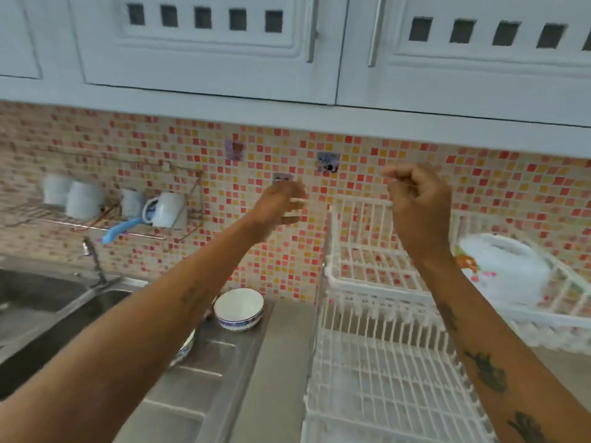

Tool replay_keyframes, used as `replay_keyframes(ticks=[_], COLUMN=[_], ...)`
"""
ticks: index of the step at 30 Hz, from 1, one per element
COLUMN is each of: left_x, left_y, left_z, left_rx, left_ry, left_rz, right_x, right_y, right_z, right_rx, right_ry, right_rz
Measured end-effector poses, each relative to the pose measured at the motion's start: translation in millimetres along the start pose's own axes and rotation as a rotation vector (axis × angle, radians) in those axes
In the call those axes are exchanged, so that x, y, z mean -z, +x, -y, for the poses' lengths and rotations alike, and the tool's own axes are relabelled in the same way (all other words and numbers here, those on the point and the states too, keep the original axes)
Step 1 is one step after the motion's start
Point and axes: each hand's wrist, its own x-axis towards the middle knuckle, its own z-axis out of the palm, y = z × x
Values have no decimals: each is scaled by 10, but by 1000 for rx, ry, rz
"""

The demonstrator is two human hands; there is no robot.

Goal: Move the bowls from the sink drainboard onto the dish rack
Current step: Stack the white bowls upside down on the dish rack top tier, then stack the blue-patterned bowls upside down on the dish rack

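Both hands are raised before the tiled wall, holding nothing: the left hand [281, 204] appears loosely curled, though blurred; the right hand [415, 199] is curled. One white bowl [238, 308] stands upright on the steel drainboard [220, 372], left of the white dish rack [383, 372]; a second bowl [187, 346] is largely hidden beneath the left forearm.

A wall of small mosaic tiles [256, 161] in pink, red, orange and cream runs behind the steel worktop [281, 362]. Above the tiles hang pale cabinets [204, 49] with rows of small square cut-outs and slim vertical metal handles [311, 30]. Three little picture stickers [328, 162] sit on the tiles. To the far left, against the tiles, a wire wall shelf [96, 223] carries white mugs [166, 209]. Even, soft light.
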Motion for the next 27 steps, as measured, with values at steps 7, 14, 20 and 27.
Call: replay_keyframes(ticks=[7,14,20,27], left_x=[1856,2905,3228,3133], left_y=[-852,-1387,-1352,-1137], left_z=[864,1740,2579,3313], left_rx=[199,464,622,688], left_ry=[256,160,79,32], left_rz=[-334,-552,-608,-647], right_x=[-1959,-3548,-4047,-4305], right_y=[-685,-1655,-2306,-2737], right_z=[619,-61,-1004,-1253], right_rx=[-12,-582,-948,-1108], right_ry=[239,117,-51,71], right_rz=[570,1032,1005,856])
